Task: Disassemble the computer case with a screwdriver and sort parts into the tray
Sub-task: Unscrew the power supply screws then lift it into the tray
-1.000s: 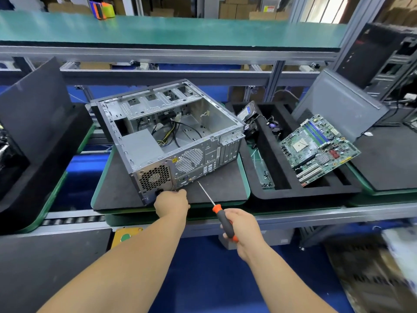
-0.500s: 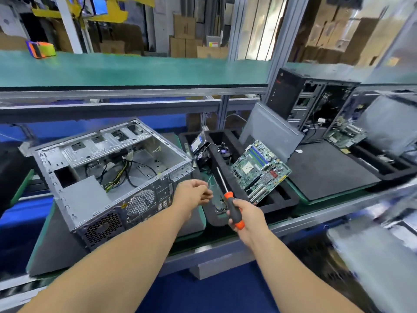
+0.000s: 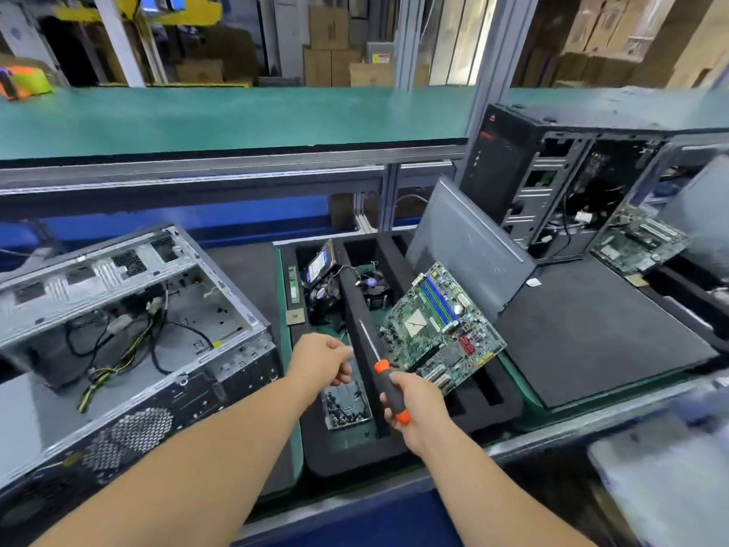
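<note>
The open grey computer case [image 3: 130,329] is lying on its side toward the bench's left end, cables showing inside. The black foam tray [image 3: 493,404] is sitting just right of it, a green motherboard [image 3: 442,329] leaning tilted in its right compartment. The orange-and-black screwdriver [image 3: 388,388] is pointing up-left over the tray.

A green-topped shelf [image 3: 236,116] on grey metal posts [image 3: 483,69] fronts stacked cardboard boxes [image 3: 329,53].

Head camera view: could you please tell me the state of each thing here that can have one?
Silver metal computer case: side open, motherboard out, cables left inside.
Green motherboard: tilted in the black foam tray.
Orange-and-black screwdriver: gripped in the right hand, tip pointing away.
Left hand: fingers pinched over the small screw bin; contents hidden.
Black tower case: upright, side open.
</note>
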